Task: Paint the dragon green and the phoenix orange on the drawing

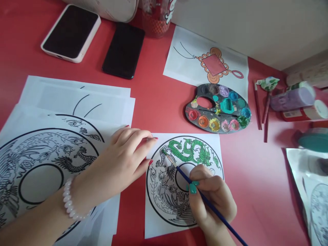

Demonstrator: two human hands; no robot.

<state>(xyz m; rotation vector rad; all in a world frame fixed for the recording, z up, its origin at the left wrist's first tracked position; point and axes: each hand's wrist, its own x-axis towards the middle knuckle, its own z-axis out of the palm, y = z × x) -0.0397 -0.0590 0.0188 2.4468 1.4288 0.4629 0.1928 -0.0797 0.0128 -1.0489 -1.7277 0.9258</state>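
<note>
Red tabletop (159, 102) is mostly taken up at left by a stack of printed sheets (51, 153), fanned unevenly. Dragon-and-phoenix colouring sheet (166, 184) is placed just right of the stack; dragon is partly painted green, phoenix is left in black line. Chinese-knot sheet (187, 66) is placed beyond, its edge overlapped by the paint palette (225, 114). White-cased phone (71, 32) and black phone (124, 51) are laid at far left. Left hand (128, 153) is placed between stack and colouring sheet, index fingertip and thumb tip at that sheet's upper left edge; fingers loosely bent, thumb held apart, pressure can't be told. Blue-handled paintbrush (210, 205) is pinched between thumb and fingers of right hand (215, 194). Bristles (164, 152) are set at the unpainted dragon section.
</note>
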